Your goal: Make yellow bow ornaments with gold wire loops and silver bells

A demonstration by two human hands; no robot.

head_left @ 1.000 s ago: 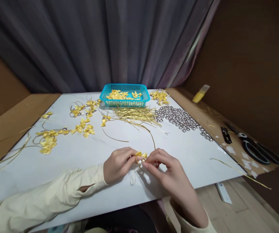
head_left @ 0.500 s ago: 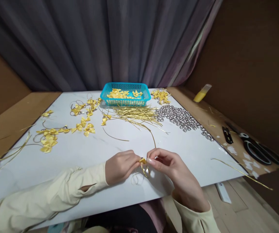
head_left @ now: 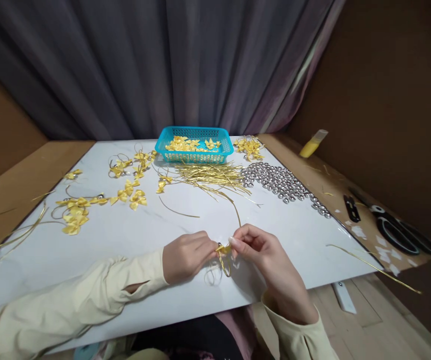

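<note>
Near the front edge of the white table, my left hand (head_left: 189, 257) pinches a small yellow bow (head_left: 223, 248) from its left side. A gold wire loop (head_left: 224, 265) hangs below the bow, and a small silver bead sits by its top. My right hand (head_left: 258, 247) closes its thumb and forefinger on the bow's right side. The fingertips of both hands partly cover the piece. Straight ahead lies a pile of gold wires (head_left: 210, 175), and one curved wire runs down toward my right hand.
A turquoise basket (head_left: 193, 159) with yellow bows stands at the back. Silver beads (head_left: 275, 181) spread to its right. Wired bows (head_left: 76, 217) lie at the left. Black scissors (head_left: 397, 232), a small black tool (head_left: 351, 208) and a yellow tube (head_left: 313, 144) are at the right.
My right hand has shifted slightly right and up, and more of the yellow bow shows between the hands. My left hand stays nearly still.
</note>
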